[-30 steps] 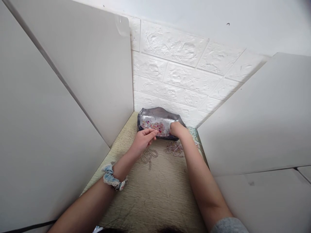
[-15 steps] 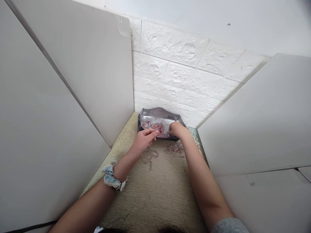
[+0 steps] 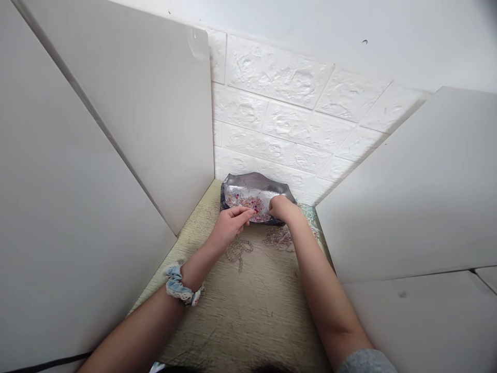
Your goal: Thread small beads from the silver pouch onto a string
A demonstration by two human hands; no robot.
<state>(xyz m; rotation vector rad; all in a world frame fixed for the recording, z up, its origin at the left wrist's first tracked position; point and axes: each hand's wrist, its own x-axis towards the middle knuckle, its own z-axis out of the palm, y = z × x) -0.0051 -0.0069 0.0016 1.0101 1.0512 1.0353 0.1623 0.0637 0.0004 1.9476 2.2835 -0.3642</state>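
An open silver-grey pouch [image 3: 254, 181] stands against the wall, with many small pink, orange and purple beads [image 3: 248, 203] inside. My left hand [image 3: 233, 223] is closed in a pinch at its front edge, and a tiny red bead [image 3: 256, 210] shows at the fingertips. My right hand [image 3: 283, 208] is closed over the right side of the pouch, fingers curled down; whatever they hold is hidden. Below my left hand, a looped strand of clear beads [image 3: 238, 250] lies on the table. Under my right wrist is a heap of pinkish beads [image 3: 280, 238].
The narrow wood-grain table [image 3: 267, 311] runs between a tall white panel [image 3: 163, 114] on the left and a white panel [image 3: 407, 191] on the right. A white brick-pattern wall [image 3: 283, 119] closes the far end. Something teal and glittery [image 3: 310, 212] lies in the far right corner.
My right hand has shifted very slightly to the left over the pouch. My left hand keeps its pinch in the same place.
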